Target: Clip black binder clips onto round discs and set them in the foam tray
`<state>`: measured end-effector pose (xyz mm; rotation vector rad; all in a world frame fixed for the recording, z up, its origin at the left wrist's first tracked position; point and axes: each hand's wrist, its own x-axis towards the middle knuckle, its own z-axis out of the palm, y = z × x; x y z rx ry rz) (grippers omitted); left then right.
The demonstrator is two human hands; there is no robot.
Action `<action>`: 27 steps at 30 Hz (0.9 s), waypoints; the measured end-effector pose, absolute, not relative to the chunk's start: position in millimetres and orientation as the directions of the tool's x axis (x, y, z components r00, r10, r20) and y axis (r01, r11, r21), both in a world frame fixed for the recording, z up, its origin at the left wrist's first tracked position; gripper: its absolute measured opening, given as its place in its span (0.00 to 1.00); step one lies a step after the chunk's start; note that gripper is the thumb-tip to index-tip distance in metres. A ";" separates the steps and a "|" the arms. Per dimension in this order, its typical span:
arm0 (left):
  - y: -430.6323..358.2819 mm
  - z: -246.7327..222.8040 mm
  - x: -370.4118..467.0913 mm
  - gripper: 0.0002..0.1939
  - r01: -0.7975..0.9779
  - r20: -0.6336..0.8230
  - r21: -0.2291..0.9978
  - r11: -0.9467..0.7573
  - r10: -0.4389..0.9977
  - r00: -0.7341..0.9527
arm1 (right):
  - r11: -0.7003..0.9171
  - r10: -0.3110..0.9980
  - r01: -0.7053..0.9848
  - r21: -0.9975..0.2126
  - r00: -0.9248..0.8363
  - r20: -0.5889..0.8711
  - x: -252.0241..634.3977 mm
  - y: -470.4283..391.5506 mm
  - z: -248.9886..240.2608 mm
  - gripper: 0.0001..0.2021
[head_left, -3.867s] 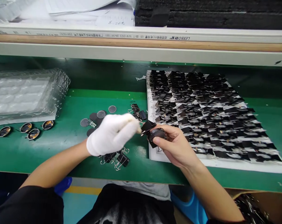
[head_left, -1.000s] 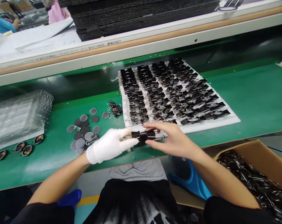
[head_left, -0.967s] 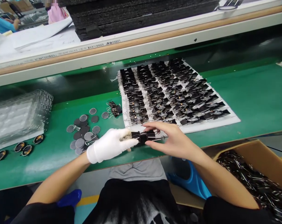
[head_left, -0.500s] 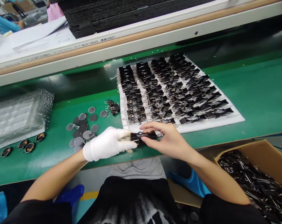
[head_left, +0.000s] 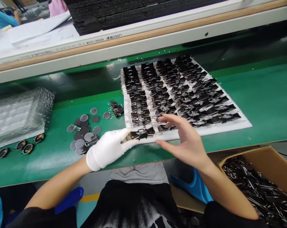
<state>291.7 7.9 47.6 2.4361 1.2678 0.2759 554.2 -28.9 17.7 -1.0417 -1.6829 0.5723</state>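
My left hand [head_left: 112, 145], in a white glove, pinches the left end of a clipped piece [head_left: 142, 133]: black binder clips with silver wire handles around a small dark part. It is at the front left edge of a white foam sheet [head_left: 245, 124]. Rows of similar binder clips [head_left: 140, 104] cover that sheet. My bare right hand [head_left: 185, 141] is just right of the piece, thumb and fingers apart, with nothing in it. Left of the sheet lie a few loose binder clips [head_left: 116, 109] and several grey discs [head_left: 84, 130].
Clear plastic trays [head_left: 19, 110] are stacked at the left, with several dark round parts [head_left: 28, 148] in front. An open cardboard box [head_left: 271, 158] full of binder clips stands below right. A pale rail [head_left: 143, 47] runs behind the green table [head_left: 264, 95].
The clipped piece has moved forward onto the front of the foam sheet. My right hand has let go of it and opened, moving right; my left hand still holds it.
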 end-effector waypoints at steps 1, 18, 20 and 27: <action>9.1 41.1 289.9 0.22 0.762 0.039 0.368 -0.533 0.828 0.560 | 0.519 0.834 0.377 -0.767 -0.028 0.551 557.9 -30.1 15.5 0.30; 4.2 9.8 297.5 0.23 0.839 0.332 0.102 -0.534 0.814 0.477 | 0.429 0.564 0.721 -0.544 0.257 0.785 588.7 -41.8 -26.5 0.16; 5.4 3.8 294.5 0.19 0.819 0.310 0.135 -0.557 0.809 0.499 | 0.356 0.532 0.814 -0.460 0.228 0.816 594.5 -41.9 -35.3 0.16; 5.1 4.4 305.7 0.16 0.823 0.380 -0.115 -0.557 0.741 0.554 | 0.259 0.502 0.951 -0.166 0.015 0.865 596.0 -42.5 -79.2 0.18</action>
